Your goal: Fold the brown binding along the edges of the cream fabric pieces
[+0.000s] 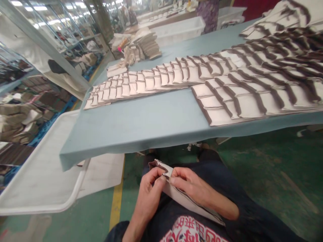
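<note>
A pale fabric piece [183, 198] with dark brown edging lies slantwise across my lap, below the table's front edge. Both my hands pinch its upper edge near the far left end. The fingers of my left hand [149, 190] are closed on the brown-and-white edge. My right hand [189, 183] grips the same edge just beside it, thumb and forefinger pressed together. The fingertips of the two hands nearly meet. The lower end of the piece passes under my right forearm, partly hidden.
On the blue-covered table [141, 117] lie overlapping rows of cream pieces with dark edging [242, 97]. A stack of beige cloth [143, 45] and a white bin [179, 30] are at the back. A white cart [50, 148] stands left. A person in light clothes [32, 50] is at the far left.
</note>
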Demonstrator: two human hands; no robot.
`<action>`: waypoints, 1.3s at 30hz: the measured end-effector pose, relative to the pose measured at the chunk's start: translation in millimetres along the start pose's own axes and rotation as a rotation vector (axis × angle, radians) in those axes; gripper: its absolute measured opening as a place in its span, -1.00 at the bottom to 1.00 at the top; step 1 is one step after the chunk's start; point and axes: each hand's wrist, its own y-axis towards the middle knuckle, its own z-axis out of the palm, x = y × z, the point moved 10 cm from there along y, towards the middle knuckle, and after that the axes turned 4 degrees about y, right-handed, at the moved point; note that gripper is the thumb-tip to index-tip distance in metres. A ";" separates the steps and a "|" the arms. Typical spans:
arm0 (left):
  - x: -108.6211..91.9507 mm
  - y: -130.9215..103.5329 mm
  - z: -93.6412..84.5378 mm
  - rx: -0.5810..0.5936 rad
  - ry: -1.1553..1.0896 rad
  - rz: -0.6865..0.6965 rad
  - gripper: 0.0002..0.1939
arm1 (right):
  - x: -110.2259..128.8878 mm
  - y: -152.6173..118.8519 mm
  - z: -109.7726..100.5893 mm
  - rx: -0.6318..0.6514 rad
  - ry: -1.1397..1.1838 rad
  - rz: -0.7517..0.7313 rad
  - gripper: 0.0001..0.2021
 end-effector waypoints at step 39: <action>-49.0 -5.1 -37.1 0.095 0.022 0.244 -0.58 | 150.7 -30.8 16.9 0.045 -0.779 -1.145 -0.84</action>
